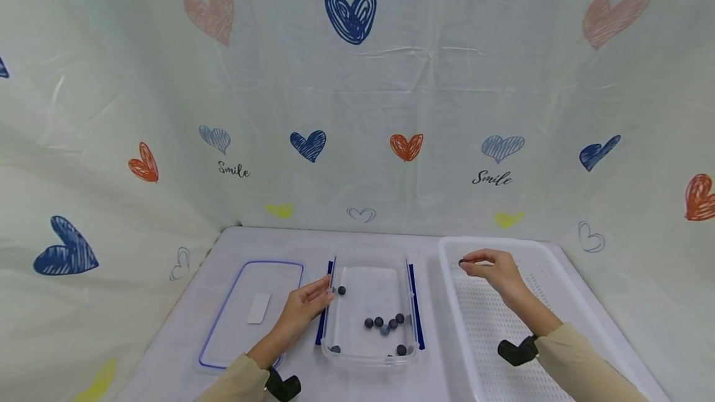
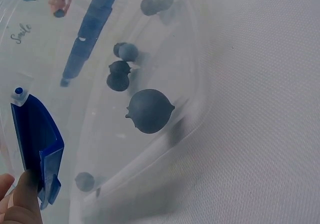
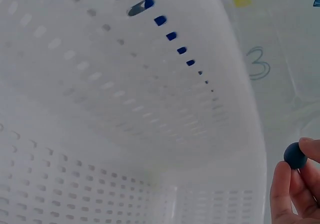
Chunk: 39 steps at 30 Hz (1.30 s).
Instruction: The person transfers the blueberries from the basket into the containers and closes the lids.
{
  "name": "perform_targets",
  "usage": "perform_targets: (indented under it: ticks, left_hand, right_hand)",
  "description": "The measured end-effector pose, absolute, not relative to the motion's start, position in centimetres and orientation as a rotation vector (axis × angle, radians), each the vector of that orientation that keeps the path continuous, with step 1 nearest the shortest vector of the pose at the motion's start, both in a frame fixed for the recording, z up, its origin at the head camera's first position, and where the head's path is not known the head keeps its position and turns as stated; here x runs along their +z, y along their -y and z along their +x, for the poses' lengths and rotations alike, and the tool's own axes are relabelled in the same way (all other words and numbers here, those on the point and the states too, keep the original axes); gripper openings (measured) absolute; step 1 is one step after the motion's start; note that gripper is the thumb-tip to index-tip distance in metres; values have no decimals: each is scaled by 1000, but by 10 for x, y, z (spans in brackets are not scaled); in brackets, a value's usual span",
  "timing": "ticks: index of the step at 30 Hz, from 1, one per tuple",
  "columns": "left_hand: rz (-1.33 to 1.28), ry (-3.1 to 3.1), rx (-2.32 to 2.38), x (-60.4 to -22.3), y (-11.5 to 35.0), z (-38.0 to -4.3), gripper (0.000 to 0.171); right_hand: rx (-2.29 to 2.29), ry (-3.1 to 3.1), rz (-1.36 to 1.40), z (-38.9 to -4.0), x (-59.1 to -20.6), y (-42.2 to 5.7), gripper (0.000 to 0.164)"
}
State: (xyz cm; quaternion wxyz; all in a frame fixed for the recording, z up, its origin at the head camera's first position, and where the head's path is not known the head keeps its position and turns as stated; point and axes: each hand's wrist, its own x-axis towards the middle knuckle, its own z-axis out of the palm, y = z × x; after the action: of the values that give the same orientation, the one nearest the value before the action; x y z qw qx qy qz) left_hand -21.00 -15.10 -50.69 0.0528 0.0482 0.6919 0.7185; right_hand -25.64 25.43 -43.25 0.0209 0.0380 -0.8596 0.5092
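Note:
A clear plastic food container [image 1: 368, 355] with blue side clips [image 1: 416, 309] stands mid-table, several blueberries [image 1: 378, 322] scattered on its floor. My left hand [image 1: 304, 308] holds its left side, fingers at the rim; up close, the fingertips [image 2: 25, 194] meet the hanging blue clip [image 2: 42, 139]. Over the left part of a white perforated basket [image 1: 447, 290], my right hand [image 1: 494, 272] pinches one blueberry [image 3: 295, 155] between thumb and fingers. In the left wrist view, blueberries [image 2: 150, 110] show through the container's clear wall.
The container's lid [image 1: 229, 327], edged in blue and bearing a white label [image 1: 259, 308], lies flat to the left. A white cloth covers the table [image 1: 436, 383]. Behind it hangs a curtain [image 1: 357, 92] printed with hearts. Dark wrist cameras [image 1: 516, 352] sit on both wrists.

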Motion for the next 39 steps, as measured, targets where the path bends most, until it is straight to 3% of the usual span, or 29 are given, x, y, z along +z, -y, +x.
perform_targets:
  ticks: [15, 30, 39]
  left_hand:
    - [170, -2131, 2172, -505, 151, -211, 58]
    - [157, -2105, 2158, -488, 149, -204, 57]
    - [166, -2104, 2179, -508, 152, -212, 59]
  right_hand:
    - [1711, 2658, 173, -256, -406, -220, 35]
    - [1856, 2634, 248, -259, -408, -181, 29]
    - [1928, 2654, 352, -258, -411, -154, 25]
